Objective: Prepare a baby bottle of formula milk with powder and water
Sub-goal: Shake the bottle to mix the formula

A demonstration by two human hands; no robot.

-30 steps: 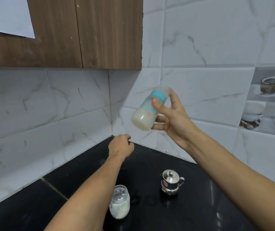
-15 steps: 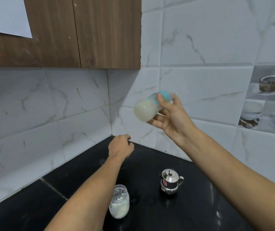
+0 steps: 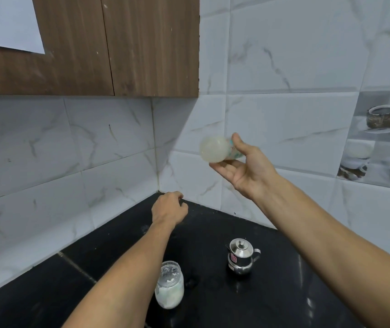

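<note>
Right hand [image 3: 246, 166], raised before the tiled wall, grips the blurred baby bottle [image 3: 214, 149], tipped sideways with milky liquid inside. Left hand [image 3: 169, 209] hovers lower, fingers curled under, holding nothing visible. On the black desk [image 3: 272, 292] stand a glass jar [image 3: 169, 286] part-filled with white powder and, apart, a lidded steel pot [image 3: 241, 259].

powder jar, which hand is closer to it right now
Left. The left hand is low over the counter behind the powder jar; the right hand is raised up to the right, holding the baby bottle.

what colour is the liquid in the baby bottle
Creamy off-white; the baby bottle shows best in the head view.
</note>
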